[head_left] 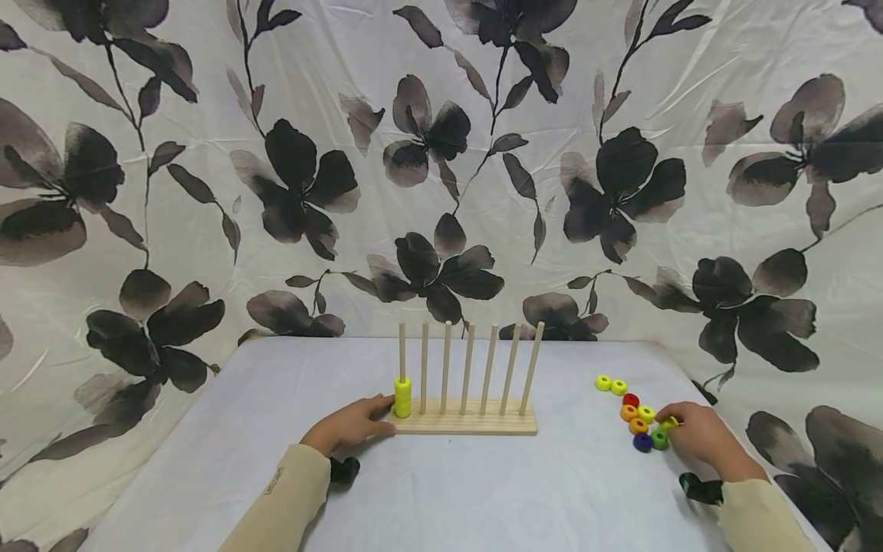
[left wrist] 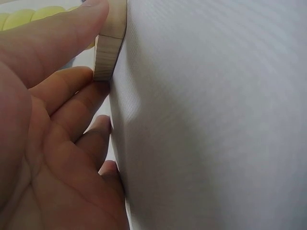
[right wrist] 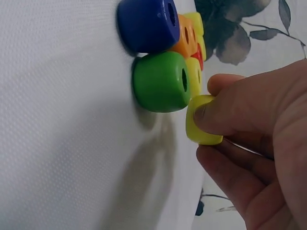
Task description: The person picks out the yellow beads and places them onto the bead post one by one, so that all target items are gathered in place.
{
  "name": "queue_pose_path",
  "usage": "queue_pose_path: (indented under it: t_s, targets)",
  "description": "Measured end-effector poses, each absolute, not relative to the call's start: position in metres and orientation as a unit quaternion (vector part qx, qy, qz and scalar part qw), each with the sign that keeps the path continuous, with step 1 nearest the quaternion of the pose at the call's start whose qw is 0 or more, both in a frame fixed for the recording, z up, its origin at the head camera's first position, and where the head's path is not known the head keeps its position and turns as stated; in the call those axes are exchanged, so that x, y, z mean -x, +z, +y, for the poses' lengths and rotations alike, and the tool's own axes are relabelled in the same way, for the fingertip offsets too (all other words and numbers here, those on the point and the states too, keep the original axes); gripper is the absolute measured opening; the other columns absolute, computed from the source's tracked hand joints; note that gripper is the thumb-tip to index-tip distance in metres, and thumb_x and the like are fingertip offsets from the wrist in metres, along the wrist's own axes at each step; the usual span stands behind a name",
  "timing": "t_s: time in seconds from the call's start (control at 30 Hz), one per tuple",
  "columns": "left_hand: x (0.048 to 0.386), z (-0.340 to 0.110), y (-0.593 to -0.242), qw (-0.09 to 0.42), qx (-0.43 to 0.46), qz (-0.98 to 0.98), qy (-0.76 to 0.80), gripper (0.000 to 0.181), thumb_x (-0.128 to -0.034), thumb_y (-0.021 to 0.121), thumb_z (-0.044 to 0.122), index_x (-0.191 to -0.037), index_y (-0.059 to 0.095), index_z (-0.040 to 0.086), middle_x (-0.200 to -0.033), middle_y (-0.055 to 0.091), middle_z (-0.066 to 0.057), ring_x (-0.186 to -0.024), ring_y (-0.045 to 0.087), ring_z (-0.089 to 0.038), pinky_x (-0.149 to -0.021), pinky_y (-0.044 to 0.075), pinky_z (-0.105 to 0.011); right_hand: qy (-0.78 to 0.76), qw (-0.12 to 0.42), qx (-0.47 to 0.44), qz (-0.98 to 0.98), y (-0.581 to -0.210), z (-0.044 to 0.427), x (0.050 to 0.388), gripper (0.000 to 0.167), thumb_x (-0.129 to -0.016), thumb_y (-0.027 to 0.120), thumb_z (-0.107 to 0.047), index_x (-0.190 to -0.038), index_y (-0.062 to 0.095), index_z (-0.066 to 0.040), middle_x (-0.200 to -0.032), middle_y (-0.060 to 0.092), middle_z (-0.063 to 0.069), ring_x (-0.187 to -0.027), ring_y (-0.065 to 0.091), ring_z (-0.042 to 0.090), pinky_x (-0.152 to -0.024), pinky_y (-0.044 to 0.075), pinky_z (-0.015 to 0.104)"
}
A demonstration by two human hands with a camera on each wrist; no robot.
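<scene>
Sleeve [head_left: 283, 491] in beige enters at the near left of the white table [head_left: 497, 491], a black camera [head_left: 344, 471] strapped by its cuff. Just beyond, the left hand [head_left: 348, 425] grips the left end of the wooden base [head_left: 465, 426], thumb and fingers closed on the wood with only that end between them. Seven upright pegs [head_left: 446, 368] run along the base, and the leftmost carries a stack of yellow beads [head_left: 403, 399]. Well to the right, loose beads lie in a trail: two yellow ones [head_left: 603, 382] at the far left, then a red bead [head_left: 631, 400], two orange beads [head_left: 628, 412] beside a yellow one, and a blue bead [head_left: 643, 442] next to a green bead [head_left: 659, 439] at the near end. At their right, the right hand [head_left: 700, 438] pinches one yellow bead [right wrist: 202, 132] between thumb and fingers, held above the table near the green one. Flowered cloth [head_left: 441, 192] spans the far side from left to right.
</scene>
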State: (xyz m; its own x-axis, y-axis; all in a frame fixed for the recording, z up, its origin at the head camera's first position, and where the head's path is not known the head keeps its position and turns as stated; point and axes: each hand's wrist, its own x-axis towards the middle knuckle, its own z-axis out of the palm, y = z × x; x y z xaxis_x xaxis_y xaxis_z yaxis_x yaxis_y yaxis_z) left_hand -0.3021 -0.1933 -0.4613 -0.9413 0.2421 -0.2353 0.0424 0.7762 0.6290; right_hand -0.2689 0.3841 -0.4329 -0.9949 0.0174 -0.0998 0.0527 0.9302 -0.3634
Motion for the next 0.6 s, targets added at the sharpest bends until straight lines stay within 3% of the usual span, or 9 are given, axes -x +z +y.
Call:
queue_pose_path:
  t_s: [0.6]
  targets:
    - [0.304, -0.194, -0.466, 0.152, -0.074, 0.927, 0.333, 0.072, -0.0842, 0.072, 0.041, -0.147, 0.043, 0.023, -0.158, 0.029, -0.017, -0.146, 0.023, -0.040, -0.116, 0.021, -0.062, -0.211, -0.035, 0.025, 0.977, -0.408, 0.357, 0.266, 0.024, -0.090, 0.060, -0.007, -0.113, 0.065, -0.004, -0.120, 0.061, 0.024, -0.106, 0.059, 0.044, -0.087, 0.053, 0.057]
